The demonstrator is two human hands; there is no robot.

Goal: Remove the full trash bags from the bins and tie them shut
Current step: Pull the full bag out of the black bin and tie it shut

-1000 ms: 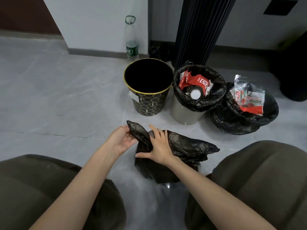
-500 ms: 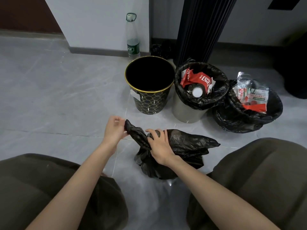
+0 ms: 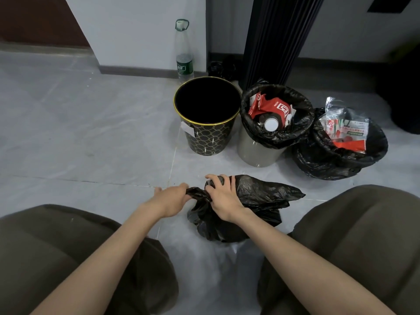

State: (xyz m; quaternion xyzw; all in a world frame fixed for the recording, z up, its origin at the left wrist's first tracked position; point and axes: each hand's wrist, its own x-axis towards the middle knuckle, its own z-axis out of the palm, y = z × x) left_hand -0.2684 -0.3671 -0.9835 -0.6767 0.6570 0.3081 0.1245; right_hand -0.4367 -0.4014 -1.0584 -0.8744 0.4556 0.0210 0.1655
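Observation:
A full black trash bag lies on the grey floor between my knees. My left hand grips a twisted end of its neck and pulls it to the left. My right hand holds the bunched top of the bag, fingers curled over it. Behind stand a black bin with a gold rim with no bag in it, a grey bin lined with a black bag full of red wrappers, and a third black bag holding packaging.
A clear plastic bottle stands against the white wall behind the bins. A dark ribbed column rises behind the grey bin. My knees flank the bag on both sides. Open grey floor lies to the left.
My left hand pulled the bag's twisted end leftward and down, drawing it tight. My right hand shifted from lying flat on the bag to gripping its bunched top.

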